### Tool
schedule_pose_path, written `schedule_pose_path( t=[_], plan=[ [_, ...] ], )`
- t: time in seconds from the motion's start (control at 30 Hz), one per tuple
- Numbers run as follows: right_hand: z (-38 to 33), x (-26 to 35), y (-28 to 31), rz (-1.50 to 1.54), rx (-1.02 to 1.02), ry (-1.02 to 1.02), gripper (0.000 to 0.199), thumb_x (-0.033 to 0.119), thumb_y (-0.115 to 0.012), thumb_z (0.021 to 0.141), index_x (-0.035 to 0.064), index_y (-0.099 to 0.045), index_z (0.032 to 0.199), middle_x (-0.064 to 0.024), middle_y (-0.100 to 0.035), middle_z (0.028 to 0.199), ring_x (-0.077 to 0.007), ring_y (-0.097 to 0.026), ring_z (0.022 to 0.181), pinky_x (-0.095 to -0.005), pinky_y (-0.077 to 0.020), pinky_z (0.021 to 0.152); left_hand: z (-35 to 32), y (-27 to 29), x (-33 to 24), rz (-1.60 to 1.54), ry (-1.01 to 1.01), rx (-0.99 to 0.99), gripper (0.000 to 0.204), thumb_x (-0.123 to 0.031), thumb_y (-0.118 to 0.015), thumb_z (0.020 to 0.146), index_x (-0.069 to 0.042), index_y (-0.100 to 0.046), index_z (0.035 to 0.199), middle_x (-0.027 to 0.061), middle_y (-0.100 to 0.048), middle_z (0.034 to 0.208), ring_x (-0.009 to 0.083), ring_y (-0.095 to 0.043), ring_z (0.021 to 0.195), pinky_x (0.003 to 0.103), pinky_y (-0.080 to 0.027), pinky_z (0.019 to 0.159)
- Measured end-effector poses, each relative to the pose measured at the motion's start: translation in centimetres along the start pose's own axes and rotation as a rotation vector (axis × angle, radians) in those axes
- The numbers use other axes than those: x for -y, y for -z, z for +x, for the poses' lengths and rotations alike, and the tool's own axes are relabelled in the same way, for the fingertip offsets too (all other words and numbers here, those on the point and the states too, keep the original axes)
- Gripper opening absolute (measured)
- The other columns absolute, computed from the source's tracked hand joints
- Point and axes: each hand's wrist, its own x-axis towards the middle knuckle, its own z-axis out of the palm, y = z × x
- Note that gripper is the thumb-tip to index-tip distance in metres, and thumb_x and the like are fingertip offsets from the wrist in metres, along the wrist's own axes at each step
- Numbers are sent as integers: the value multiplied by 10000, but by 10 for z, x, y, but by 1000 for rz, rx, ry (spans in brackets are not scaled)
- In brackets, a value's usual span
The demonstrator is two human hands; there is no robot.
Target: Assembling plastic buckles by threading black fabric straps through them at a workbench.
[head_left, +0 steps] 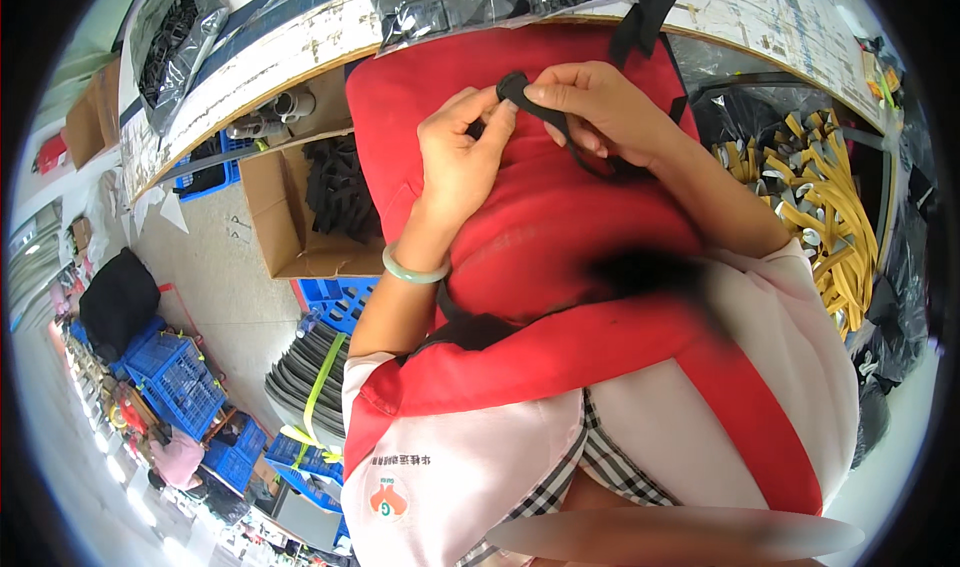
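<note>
A narrow black fabric strap [545, 114], looped over at its end, is held above the red fabric [540, 217] that covers my lap. My left hand [465, 152] pinches the looped end between thumb and fingertips. On its other side my right hand [605, 112] grips the strap with thumb and forefinger, and a length of it curves down below that palm. Whether a small fitting sits inside the loop I cannot make out. A pale green bangle [415, 267] is on my left wrist.
Ahead runs a worn white table edge [330, 22], bearing a clear plastic bag of black pieces [470, 12]. A cardboard box [275, 217] of black parts and stacked black strips [305, 377] stand at left. Yellow strips [835, 237] fill a bag at right. Blue crates [180, 382] and a person lie farther left.
</note>
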Motion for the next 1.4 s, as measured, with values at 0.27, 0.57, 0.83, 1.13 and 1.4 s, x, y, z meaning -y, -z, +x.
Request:
schedule_pose_path(
  t=[0.27, 0.57, 0.83, 1.13, 1.4],
  plan=[
    [7, -3, -5, 77, -24, 20, 226, 288, -587, 937, 62, -594, 925, 4, -563, 644, -18, -373, 369, -170, -265, 335, 1, 6, -3, 299, -145, 18, 87, -24, -673, 819, 6, -672, 900, 73, -535, 649, 139, -493, 546, 269, -401, 509],
    [19, -7, 3, 48, -100, 162, 264, 250, -663, 888, 34, -626, 1035, 5, -578, 663, -49, -479, 501, -200, -374, 444, -4, 5, 5, 189, -144, 22, 128, -48, -676, 851, 17, -674, 961, 51, -629, 750, 109, -558, 619, 241, -439, 527],
    [24, -7, -13, -599, -208, 778, 162, 135, -664, 869, -3, -617, 940, -49, -578, 880, -81, -535, 748, -219, -417, 682, 8, 13, 6, -821, 471, 11, 186, -101, -594, 919, 65, -650, 984, 116, -648, 756, 139, -551, 515, 235, -429, 431],
    [11, 13, -13, -530, -50, 353, 247, 244, -658, 890, 60, -585, 743, 69, -461, 604, -8, -367, 549, -204, -262, 484, 7, 16, 2, -377, 147, -124, 159, -85, -634, 902, 52, -669, 976, 86, -670, 782, 84, -569, 532, 192, -411, 417],
    [24, 1, -12, -350, -127, 228, 243, 278, -618, 911, 62, -597, 803, 46, -485, 586, -25, -405, 465, -190, -308, 429, 5, 10, 3, -330, 58, -106, 163, -61, -650, 882, 16, -683, 1022, 65, -656, 748, 65, -541, 518, 180, -401, 447]
  ],
)
